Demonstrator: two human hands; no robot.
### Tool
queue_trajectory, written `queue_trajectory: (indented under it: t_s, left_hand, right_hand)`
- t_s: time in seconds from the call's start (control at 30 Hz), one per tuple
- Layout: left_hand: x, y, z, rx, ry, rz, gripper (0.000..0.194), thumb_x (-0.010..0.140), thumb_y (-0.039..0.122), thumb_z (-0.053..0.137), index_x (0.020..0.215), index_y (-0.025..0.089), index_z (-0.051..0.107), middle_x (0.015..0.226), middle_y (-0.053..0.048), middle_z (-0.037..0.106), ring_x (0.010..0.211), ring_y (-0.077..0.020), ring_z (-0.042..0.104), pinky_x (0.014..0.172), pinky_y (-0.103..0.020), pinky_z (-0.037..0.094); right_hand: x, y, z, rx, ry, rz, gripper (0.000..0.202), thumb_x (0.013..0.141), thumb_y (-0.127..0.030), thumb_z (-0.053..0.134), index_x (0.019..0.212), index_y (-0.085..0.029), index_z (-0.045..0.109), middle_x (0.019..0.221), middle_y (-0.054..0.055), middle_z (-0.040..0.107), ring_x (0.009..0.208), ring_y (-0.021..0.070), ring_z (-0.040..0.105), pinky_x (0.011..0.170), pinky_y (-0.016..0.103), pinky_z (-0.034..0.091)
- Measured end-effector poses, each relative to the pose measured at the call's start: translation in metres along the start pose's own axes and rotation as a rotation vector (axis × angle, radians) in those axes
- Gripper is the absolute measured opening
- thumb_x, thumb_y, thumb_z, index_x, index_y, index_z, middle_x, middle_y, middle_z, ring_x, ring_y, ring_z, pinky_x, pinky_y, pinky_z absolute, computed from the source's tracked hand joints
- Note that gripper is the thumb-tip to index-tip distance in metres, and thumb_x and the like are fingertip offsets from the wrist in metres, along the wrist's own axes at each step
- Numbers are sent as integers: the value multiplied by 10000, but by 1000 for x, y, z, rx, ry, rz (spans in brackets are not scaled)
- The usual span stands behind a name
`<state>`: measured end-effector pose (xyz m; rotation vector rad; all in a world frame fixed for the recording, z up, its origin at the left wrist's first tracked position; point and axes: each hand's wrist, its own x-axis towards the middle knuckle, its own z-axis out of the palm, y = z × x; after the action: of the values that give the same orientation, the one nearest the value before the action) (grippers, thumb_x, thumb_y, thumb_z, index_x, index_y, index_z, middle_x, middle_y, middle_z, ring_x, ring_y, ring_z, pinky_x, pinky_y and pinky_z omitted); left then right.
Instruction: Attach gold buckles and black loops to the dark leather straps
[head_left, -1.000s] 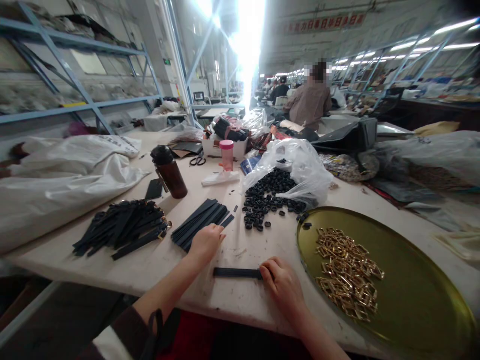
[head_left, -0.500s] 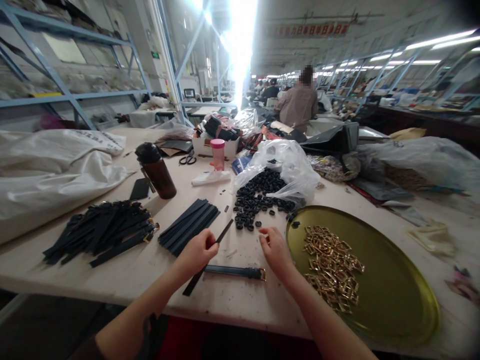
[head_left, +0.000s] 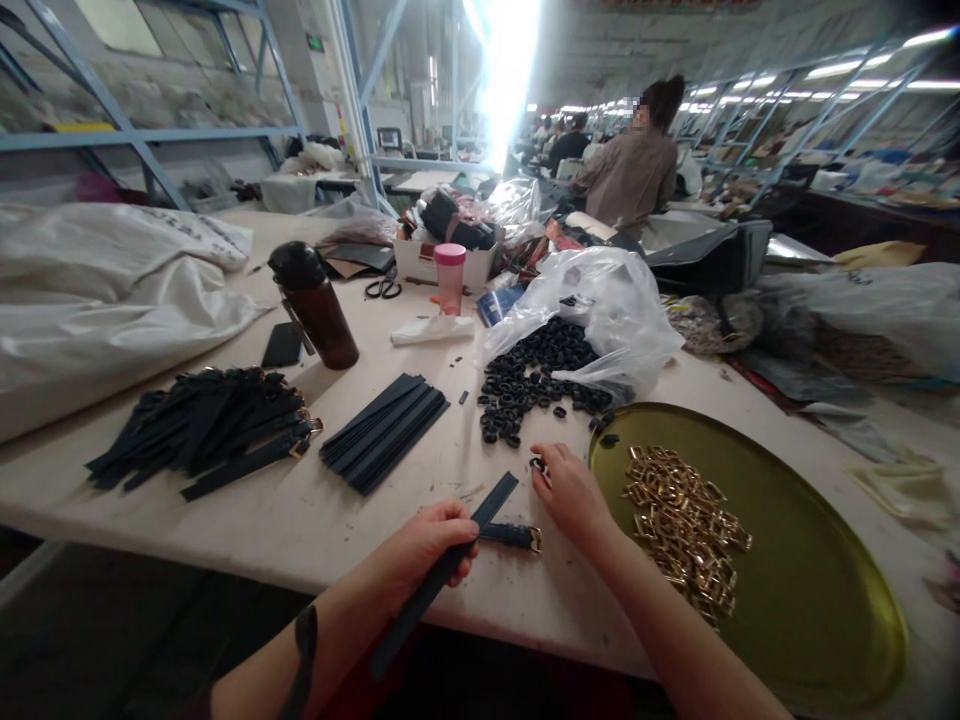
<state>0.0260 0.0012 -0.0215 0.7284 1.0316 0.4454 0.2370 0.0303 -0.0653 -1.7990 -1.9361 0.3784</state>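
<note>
My left hand (head_left: 442, 540) is closed around a flat black strap (head_left: 498, 498), which slants from near the table edge up to the right. Under it lies a second black strap with a gold buckle (head_left: 510, 536), partly hidden by the hand. The fingers of my right hand (head_left: 568, 488) are curled at the tabletop, pinching a small black strap loop (head_left: 537, 464). Just beyond is a heap of black strap loops (head_left: 551, 360), spilling from a clear plastic bag (head_left: 630, 310). Gold buckles (head_left: 682, 520) are piled on a round gold-green tray (head_left: 817, 570) to the right.
Flat black straps (head_left: 384, 432) are stacked left of centre, beside a pile of buckled straps (head_left: 210, 425). Behind stand a brown bottle (head_left: 319, 310), a phone (head_left: 282, 345), a pink-lidded cup (head_left: 450, 280) and scissors (head_left: 383, 288). A person (head_left: 630, 180) is farther back.
My left hand has moved right and nearer me with the strap, over the buckled strap. My right hand has closed on a loop near the heap. The camera view has shifted slightly.
</note>
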Motion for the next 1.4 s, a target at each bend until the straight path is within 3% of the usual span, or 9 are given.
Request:
queue_trajectory:
  t_s: [0.13, 0.27, 0.43, 0.57, 0.8, 1.07, 1.23, 1.3, 1.4]
  left_hand:
    - [-7, -4, 4, 68, -32, -1, 176, 650, 234, 535, 806, 164, 494, 545, 63, 506, 396, -50, 444, 381, -155, 302]
    - [-17, -2, 16, 215, -45, 79, 189, 647, 165, 490, 834, 148, 514, 684, 24, 563, 524, -78, 535, 478, -182, 394]
    - [-13, -8, 27, 467, 11, 290, 163, 782, 309, 398, 755, 166, 470, 553, 58, 484, 397, -62, 392, 403, -182, 314]
    - [-8, -17, 27, 624, 102, 364, 263, 817, 397, 365, 682, 182, 435, 487, 65, 444, 382, -78, 386, 388, -188, 305]
    - [-20, -19, 29, 838, 143, 404, 245, 830, 324, 362, 638, 188, 433, 497, 59, 437, 442, -96, 424, 453, -198, 314]
    - [-23, -8, 27, 1056, 61, 437, 222, 810, 267, 390, 629, 177, 482, 536, 46, 454, 500, -102, 426, 489, -208, 284]
    - [-19, -17, 28, 768, -126, 242, 276, 836, 370, 351, 974, 165, 475, 560, 49, 504, 453, -108, 467, 447, -197, 348]
    - [-16, -23, 27, 731, -91, 220, 422, 835, 407, 341, 1175, 158, 369, 522, 75, 459, 399, -105, 411, 408, -195, 319]
    - [-8, -28, 27, 709, 8, 331, 553, 810, 453, 393, 1261, 141, 319, 497, 80, 411, 437, -115, 394, 446, -204, 318]
  right_hand:
    - [-28, -11, -9, 634, 12, 197, 309, 824, -316, 450, 1070, -181, 579, 804, 39, 552, 675, 154, 516, 635, 278, 423]
    - [-46, -30, -12, 1282, 30, 502, 281, 689, -400, 653, 888, -208, 605, 727, -12, 584, 627, 115, 517, 598, 240, 422]
    - [-56, -49, -9, 1609, 25, 612, 266, 595, -363, 754, 653, -160, 592, 590, -27, 585, 535, 76, 499, 525, 185, 400]
    - [-63, -54, -11, 1762, 40, 624, 241, 573, -292, 778, 723, -178, 628, 614, -37, 609, 550, 64, 526, 544, 170, 414]
    - [-76, -47, -7, 1611, -41, 551, 315, 600, -283, 751, 892, -203, 664, 827, -4, 671, 705, 114, 588, 699, 248, 452]
    - [-91, -42, 5, 1042, -41, 182, 304, 701, -258, 652, 1001, -220, 623, 893, 28, 671, 796, 187, 610, 766, 340, 465]
    - [-93, -44, 9, 1285, 16, 248, 583, 728, -262, 632, 1245, -221, 365, 833, 4, 668, 796, 174, 625, 779, 352, 474]
    - [-95, -49, 13, 1360, 44, 281, 641, 729, -264, 633, 1272, -217, 297, 867, 12, 675, 837, 181, 625, 814, 368, 460]
    - [-100, -59, 22, 1330, 61, 280, 690, 741, -279, 624, 1308, -218, 235, 919, 31, 675, 861, 194, 626, 808, 366, 462]
